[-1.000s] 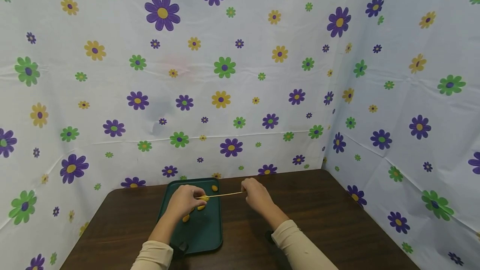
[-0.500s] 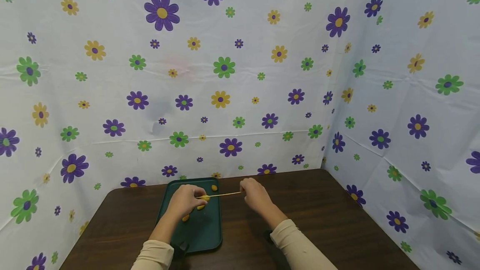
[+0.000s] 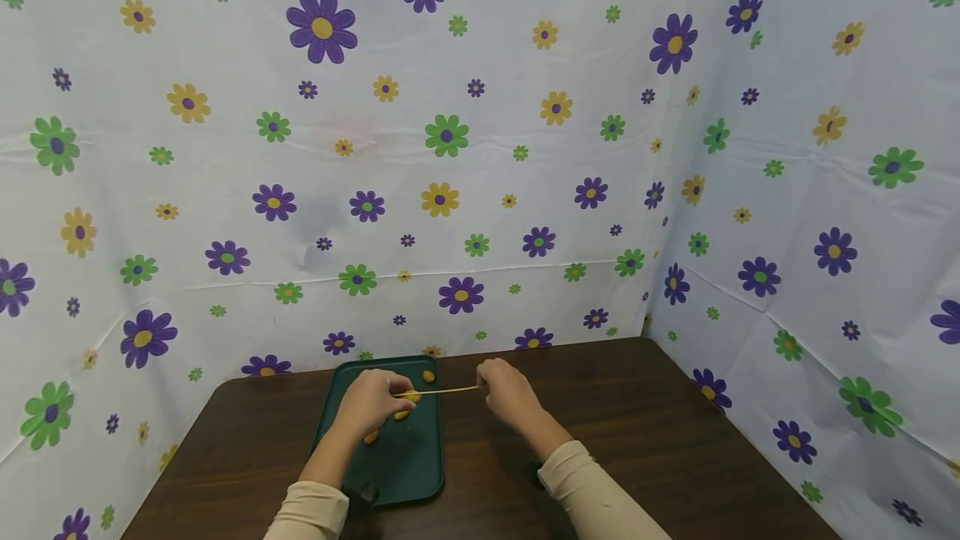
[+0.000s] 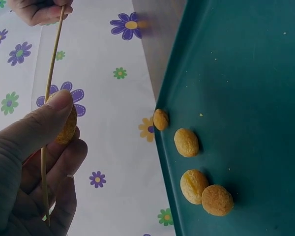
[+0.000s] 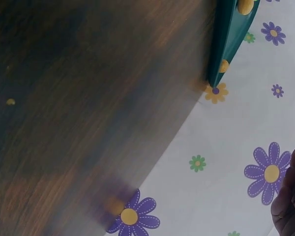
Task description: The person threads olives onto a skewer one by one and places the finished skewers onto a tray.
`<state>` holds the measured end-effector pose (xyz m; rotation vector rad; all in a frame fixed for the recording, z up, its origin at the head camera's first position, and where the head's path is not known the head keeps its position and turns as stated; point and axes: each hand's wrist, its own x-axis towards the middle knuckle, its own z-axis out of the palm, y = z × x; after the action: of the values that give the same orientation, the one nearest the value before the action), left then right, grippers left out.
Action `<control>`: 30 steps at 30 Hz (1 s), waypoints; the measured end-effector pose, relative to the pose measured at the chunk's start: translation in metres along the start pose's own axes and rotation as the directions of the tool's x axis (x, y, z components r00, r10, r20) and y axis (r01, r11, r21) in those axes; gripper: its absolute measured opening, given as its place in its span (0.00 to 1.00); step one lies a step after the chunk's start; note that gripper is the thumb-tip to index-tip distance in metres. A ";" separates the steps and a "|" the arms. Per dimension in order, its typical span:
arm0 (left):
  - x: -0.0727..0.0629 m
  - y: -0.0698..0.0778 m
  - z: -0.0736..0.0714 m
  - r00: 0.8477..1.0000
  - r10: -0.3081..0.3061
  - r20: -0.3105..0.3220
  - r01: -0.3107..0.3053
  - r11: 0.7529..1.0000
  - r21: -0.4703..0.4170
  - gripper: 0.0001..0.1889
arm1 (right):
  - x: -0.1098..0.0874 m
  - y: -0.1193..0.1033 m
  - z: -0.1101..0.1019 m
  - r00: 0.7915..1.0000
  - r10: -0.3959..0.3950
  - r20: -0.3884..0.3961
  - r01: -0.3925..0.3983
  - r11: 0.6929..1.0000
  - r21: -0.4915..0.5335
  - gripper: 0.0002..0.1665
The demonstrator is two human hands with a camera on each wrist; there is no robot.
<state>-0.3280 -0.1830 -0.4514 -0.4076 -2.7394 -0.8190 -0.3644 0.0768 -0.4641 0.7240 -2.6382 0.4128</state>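
In the head view, a thin wooden skewer (image 3: 448,391) is held level above the table (image 3: 570,407), its long axis running from 9 o'clock to nearly 3 o'clock, the right end slightly raised. The left hand (image 3: 370,400) pinches it together with a golden-brown snack ball (image 4: 67,130); whether the ball is threaded or beside it, I cannot tell. The right hand (image 3: 512,398) grips the other end with curled fingers. Below the left hand, a dark green tray (image 3: 405,469) bears more snack balls (image 4: 187,142), one at its 1 o'clock corner; two touch. Left hand and forearm cover the tray's 10 o'clock side. Flowered cloth (image 3: 495,165) hangs at 12 o'clock.
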 end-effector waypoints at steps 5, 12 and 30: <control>0.002 -0.001 0.003 1.000 -0.010 0.006 0.011 1.000 -0.007 0.07 | 0.000 -0.003 -0.002 1.000 -0.006 -0.012 0.006 1.000 -0.007 0.20; 0.004 -0.003 0.006 1.000 -0.003 0.013 0.003 1.000 -0.002 0.06 | 0.001 -0.005 -0.002 1.000 -0.003 -0.005 0.003 0.999 -0.032 0.19; 0.004 -0.004 0.007 1.000 0.002 0.031 -0.002 1.000 -0.018 0.06 | 0.007 -0.013 0.002 1.000 0.001 0.018 0.000 0.999 -0.053 0.18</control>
<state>-0.3341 -0.1810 -0.4578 -0.4303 -2.7618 -0.8447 -0.3641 0.0625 -0.4610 0.7135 -2.6561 0.3367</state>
